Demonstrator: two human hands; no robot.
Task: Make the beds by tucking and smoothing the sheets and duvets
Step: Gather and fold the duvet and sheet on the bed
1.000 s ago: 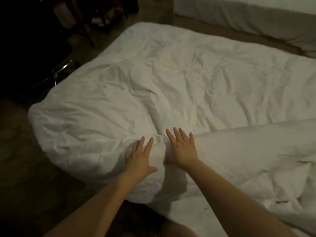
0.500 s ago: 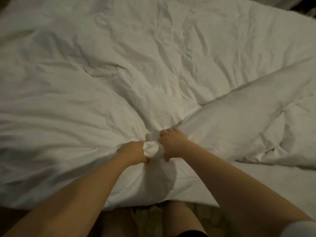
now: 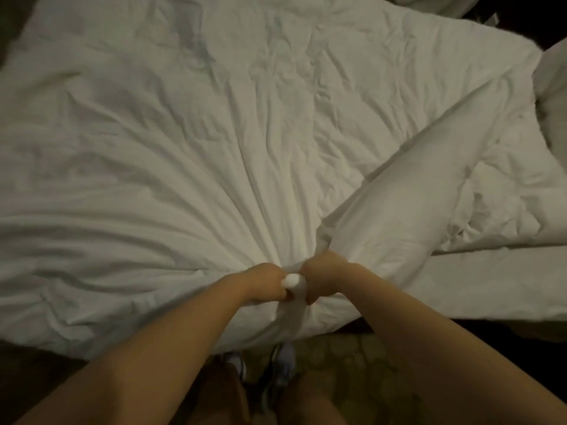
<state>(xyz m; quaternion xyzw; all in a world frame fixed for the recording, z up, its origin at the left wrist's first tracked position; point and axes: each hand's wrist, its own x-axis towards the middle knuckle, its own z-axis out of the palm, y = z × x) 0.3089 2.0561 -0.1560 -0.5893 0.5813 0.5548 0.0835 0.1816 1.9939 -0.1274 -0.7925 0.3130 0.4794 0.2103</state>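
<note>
Bed: The bed (image 3: 521,308) is carrying one white duvet (image 3: 214,133), which is covering nearly all of it and is hanging over the near edge in front of you.
Sheet: A strip of bare white sheet (image 3: 475,271) is showing at the near right, beside the duvet's turned-back part.
Duvet surface: The cloth is lying rumpled, with long creases fanning out across it from the spot where you are holding it.
Duvet fold: A thick flap (image 3: 414,179) is lying doubled back over the right side, running slantwise from your hands toward the far right.
Gathered edge: A small white knob of bunched fabric (image 3: 291,279) is sticking up between your two fists at the near edge.
Left hand: Your left hand (image 3: 267,282) is clenching the gathered duvet, fingers curled tight round the cloth.
Right hand: Your right hand (image 3: 322,274) is gripping the same bunch, just beside the left and almost touching it.
Floor: You are standing on patterned carpet (image 3: 337,357), with your shoes (image 3: 283,360) showing below the hanging edge.
Far right: Another pale bundle of bedding (image 3: 552,87) is lying at the bed's edge; its kind is too dim to tell.
</note>
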